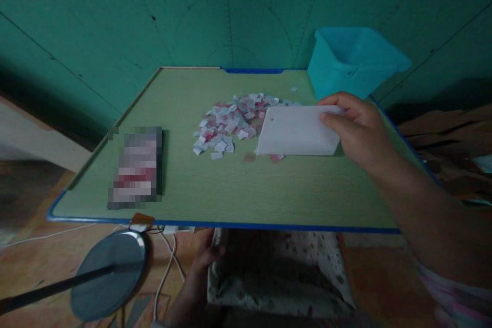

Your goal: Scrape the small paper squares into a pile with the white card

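My right hand (359, 125) grips a white plastic scraper (300, 130) by its right end, thumb on the near face and fingers behind. The scraper is a flat sheet with a small hole in its upper left corner, tilted over the table. A heap of small paper pieces (230, 120), white and pink, spreads to its left and partly behind it. A few pieces peek out under its lower edge. Below the table's front edge, my left hand (209, 256) is closed on the left side of a speckled open box (280, 302) with a dark inside.
A turquoise bin (357, 74) stands at the table's back right corner. At the left of the light green table (192, 189) lies a dark-edged, blurred-out flat object (136, 169). A round metal stand base (109, 287) and white cables (165, 261) are on the floor.
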Demonstrator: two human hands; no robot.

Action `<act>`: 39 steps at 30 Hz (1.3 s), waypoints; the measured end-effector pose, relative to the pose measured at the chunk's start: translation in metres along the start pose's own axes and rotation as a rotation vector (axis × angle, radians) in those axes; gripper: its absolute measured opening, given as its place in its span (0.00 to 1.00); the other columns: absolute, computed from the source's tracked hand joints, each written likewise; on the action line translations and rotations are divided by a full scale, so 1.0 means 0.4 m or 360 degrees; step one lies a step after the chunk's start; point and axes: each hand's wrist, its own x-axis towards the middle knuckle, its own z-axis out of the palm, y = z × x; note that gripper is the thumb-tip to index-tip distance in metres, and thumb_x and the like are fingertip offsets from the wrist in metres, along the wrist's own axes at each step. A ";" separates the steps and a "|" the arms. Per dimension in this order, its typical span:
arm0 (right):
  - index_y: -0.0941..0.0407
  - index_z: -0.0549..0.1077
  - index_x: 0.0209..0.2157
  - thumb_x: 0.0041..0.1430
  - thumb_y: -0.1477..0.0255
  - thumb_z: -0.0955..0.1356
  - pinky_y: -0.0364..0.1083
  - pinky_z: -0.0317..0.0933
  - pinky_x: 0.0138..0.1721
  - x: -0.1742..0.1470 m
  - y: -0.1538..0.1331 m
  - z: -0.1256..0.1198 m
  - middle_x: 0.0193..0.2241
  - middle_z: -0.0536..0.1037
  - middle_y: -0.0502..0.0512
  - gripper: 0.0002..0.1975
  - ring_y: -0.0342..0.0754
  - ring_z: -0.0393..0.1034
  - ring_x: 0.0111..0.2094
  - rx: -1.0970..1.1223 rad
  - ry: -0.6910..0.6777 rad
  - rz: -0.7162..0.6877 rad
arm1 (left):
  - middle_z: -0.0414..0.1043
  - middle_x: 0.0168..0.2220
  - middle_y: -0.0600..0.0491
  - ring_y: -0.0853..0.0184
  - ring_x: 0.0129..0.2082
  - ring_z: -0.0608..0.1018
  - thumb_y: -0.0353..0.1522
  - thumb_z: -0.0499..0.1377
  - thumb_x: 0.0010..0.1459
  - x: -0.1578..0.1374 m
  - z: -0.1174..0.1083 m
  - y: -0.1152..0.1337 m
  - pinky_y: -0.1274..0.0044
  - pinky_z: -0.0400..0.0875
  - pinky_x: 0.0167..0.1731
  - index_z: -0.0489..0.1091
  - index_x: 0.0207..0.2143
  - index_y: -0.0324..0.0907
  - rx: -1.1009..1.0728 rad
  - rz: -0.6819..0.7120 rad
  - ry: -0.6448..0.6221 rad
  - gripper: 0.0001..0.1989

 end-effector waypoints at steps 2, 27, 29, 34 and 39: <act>0.56 0.70 0.31 0.47 0.76 0.63 0.42 0.54 0.28 0.003 0.005 -0.003 0.26 0.71 0.47 0.07 0.41 0.62 0.27 0.0004 0.0052 -0.0021 | 0.76 0.42 0.54 0.53 0.54 0.64 0.28 0.61 0.35 0.004 -0.005 -0.004 0.67 0.65 0.47 0.72 0.39 0.45 0.0002 0.0003 -0.0009 0.22; 0.55 0.71 0.32 0.48 0.77 0.63 0.43 0.54 0.28 0.004 0.003 -0.007 0.28 0.73 0.48 0.09 0.42 0.64 0.28 -0.0363 0.0209 -0.0178 | 0.76 0.41 0.53 0.53 0.51 0.67 0.26 0.59 0.37 0.019 -0.020 -0.023 0.67 0.66 0.46 0.69 0.43 0.44 -0.0089 -0.0091 -0.0071 0.25; 0.56 0.71 0.31 0.47 0.78 0.63 0.43 0.53 0.28 0.011 0.004 -0.018 0.26 0.72 0.49 0.09 0.42 0.63 0.28 -0.0456 0.0304 -0.0199 | 0.76 0.41 0.54 0.55 0.51 0.68 0.26 0.58 0.37 0.016 -0.021 -0.023 0.67 0.65 0.46 0.68 0.45 0.45 -0.0108 -0.0122 -0.0098 0.26; 0.58 0.71 0.31 0.46 0.79 0.62 0.43 0.52 0.26 0.035 0.026 -0.056 0.25 0.70 0.49 0.10 0.40 0.61 0.26 -0.0448 0.0591 -0.0187 | 0.75 0.44 0.55 0.54 0.56 0.60 0.27 0.60 0.37 0.017 -0.028 -0.028 0.68 0.60 0.51 0.70 0.42 0.44 -0.0074 -0.0043 -0.0045 0.24; 0.58 0.71 0.33 0.46 0.78 0.62 0.41 0.52 0.27 0.030 0.030 -0.049 0.26 0.69 0.47 0.11 0.39 0.61 0.27 -0.0440 0.0587 -0.0235 | 0.70 0.50 0.57 0.59 0.58 0.56 0.28 0.60 0.40 0.008 -0.025 -0.029 0.71 0.56 0.54 0.69 0.45 0.44 -0.0029 -0.0003 -0.0052 0.25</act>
